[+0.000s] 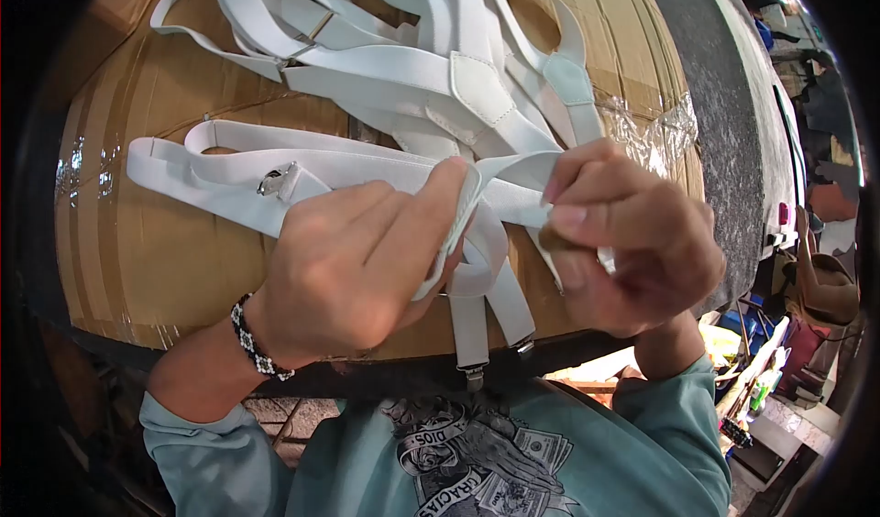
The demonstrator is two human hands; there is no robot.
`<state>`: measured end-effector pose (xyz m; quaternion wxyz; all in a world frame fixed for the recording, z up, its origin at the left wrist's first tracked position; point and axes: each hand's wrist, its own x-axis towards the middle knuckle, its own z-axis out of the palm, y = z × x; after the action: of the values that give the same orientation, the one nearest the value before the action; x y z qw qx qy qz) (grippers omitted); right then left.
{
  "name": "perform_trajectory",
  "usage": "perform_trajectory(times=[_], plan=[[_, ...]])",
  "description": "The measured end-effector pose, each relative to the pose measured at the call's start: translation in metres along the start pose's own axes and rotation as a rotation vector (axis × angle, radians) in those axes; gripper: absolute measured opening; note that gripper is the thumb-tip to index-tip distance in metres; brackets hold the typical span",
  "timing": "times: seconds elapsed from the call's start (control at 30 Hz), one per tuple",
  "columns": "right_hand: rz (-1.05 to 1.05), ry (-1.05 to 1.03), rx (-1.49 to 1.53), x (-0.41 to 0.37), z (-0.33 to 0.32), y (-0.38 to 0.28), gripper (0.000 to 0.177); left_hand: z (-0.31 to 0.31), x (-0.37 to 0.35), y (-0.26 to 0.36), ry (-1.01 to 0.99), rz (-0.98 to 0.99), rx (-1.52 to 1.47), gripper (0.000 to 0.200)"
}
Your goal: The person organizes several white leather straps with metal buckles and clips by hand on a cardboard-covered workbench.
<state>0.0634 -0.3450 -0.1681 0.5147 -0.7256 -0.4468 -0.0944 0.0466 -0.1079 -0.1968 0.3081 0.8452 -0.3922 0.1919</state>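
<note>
White elastic suspenders lie heaped on a cardboard box, with stitched white joining patches and metal adjusters among them. My left hand, with a beaded bracelet at the wrist, is closed on a folded white strap. To its right, my right hand pinches the same run of white strap between thumb and fingers; part of what it holds is hidden. A metal clip rests on a strap left of my left hand. Two strap ends with metal clips hang over the near edge of the box.
The taped cardboard box lies on a dark surface. Clear plastic wrap sits at the box's right side. At the far right are a person's arm and assorted items on the floor.
</note>
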Motion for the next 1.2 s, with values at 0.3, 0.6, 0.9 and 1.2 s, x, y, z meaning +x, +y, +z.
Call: perform_trajectory(times=[0.3,0.6,0.9,1.2], plan=[[0.158,0.007,-0.058,-0.006,0.004,-0.016,0.024,0.000,0.003,0.008,-0.081,0.101,0.058,0.045],[0.127,0.016,-0.084,-0.004,0.011,-0.010,0.022,-0.001,0.004,0.009,-0.110,0.113,0.048,0.037],[0.066,0.003,-0.179,-0.003,0.017,-0.007,0.025,0.001,0.001,0.011,-0.110,0.121,0.051,0.031],[0.058,-0.123,0.098,-0.007,0.014,-0.009,0.018,-0.012,0.010,0.004,-0.079,0.076,0.074,0.032]])
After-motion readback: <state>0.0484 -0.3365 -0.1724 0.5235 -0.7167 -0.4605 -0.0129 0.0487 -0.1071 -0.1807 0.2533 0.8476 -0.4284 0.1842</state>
